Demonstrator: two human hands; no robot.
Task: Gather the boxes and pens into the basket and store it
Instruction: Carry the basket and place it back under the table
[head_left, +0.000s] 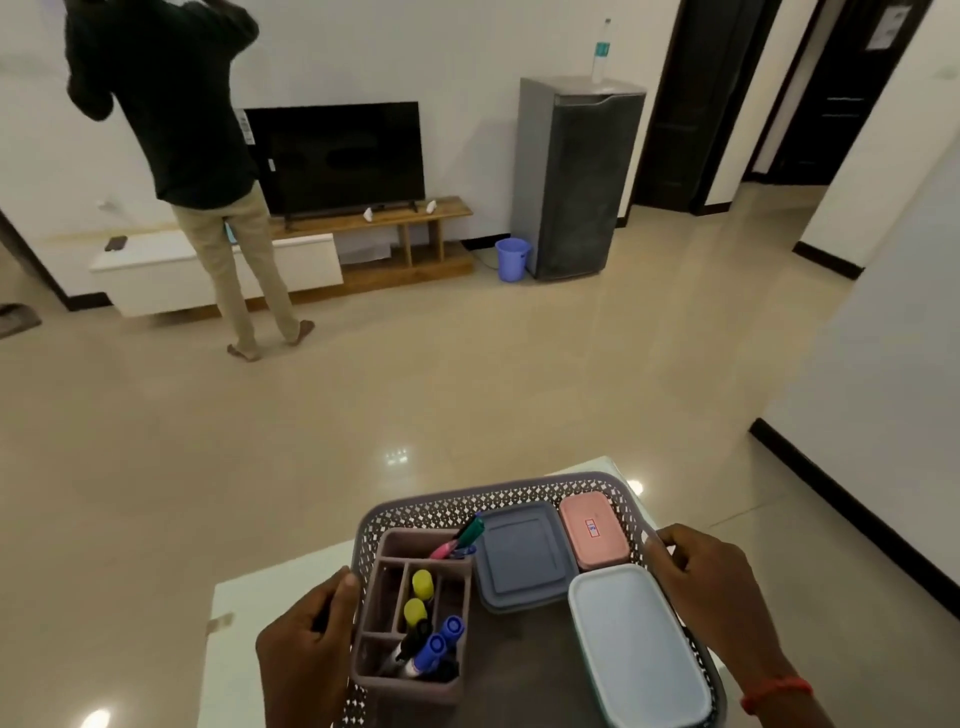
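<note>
From the head view, we see the basket (467, 496) over a white table (249, 623), already loaded. A compartmented pen holder (410, 686) stands at its left side with yellow-capped pens (422, 582) and blue-capped pens (441, 639) upright in it, and a green pen (470, 530) leans out of the far compartment. A grey-blue box (519, 556) sits in the middle, a pink box (592, 530) at the far right corner and a white box (634, 639) along the right side.

We judge gathering done and storing the step left. The main risk is a tilt during the carry: the pen holder is tall and stands loose, so it could topple and spill pens, and the leaning green pen would slip out first. The boxes lie flat and unpacked, so they could slide and shift the weight to one side. Another person (171, 104) stands by the TV stand (405, 213), well apart but possibly in the path.

The left hand (306, 644) is closed on the left rim, thumb on top just beside the pen holder. The right hand (711, 597) clamps the right rim, fingers curled over its edge. We cannot tell whether the basket is lifted or resting on the table
</note>
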